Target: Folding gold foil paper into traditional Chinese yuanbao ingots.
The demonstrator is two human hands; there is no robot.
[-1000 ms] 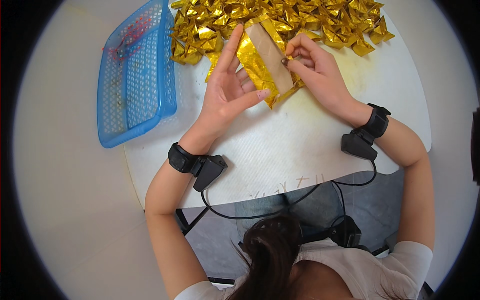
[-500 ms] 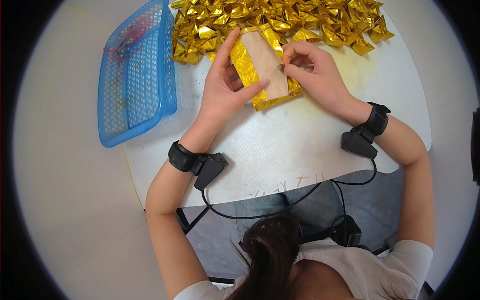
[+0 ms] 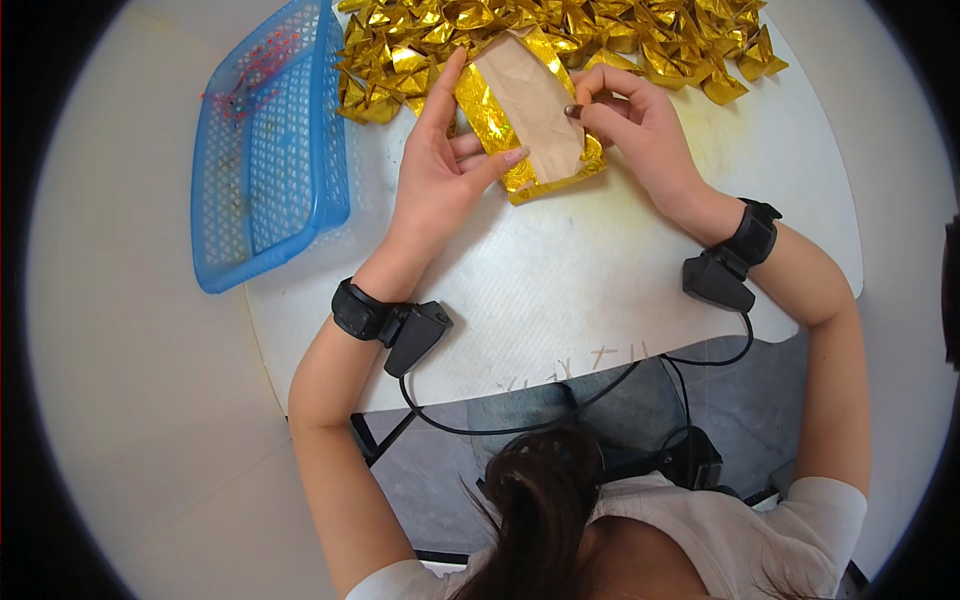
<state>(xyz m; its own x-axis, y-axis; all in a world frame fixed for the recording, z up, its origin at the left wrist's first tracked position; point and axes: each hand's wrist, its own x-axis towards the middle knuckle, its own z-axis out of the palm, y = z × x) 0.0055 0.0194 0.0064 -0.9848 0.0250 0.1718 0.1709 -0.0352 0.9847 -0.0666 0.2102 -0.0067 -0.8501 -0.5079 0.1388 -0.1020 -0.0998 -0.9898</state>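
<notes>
Between my hands is a partly folded sheet of gold foil paper; its edges are turned up around a plain beige middle. My left hand grips its left side, thumb on the lower left part and the other fingers behind or along the edge. At the right edge, my right hand pinches the paper between thumb and bent fingers. Just beyond lies a heap of folded gold foil paper pieces, pointed and boat-like in shape.
A blue plastic basket with perforated sides stands at the table's left, holding some red stringy bits. Black straps with small devices sit on both wrists, and a black cable hangs between them along the white table's near edge.
The foil paper has moved slightly away from me and its beige middle shows wider. My left hand has shifted a little up and left with it. The basket has also moved slightly left.
</notes>
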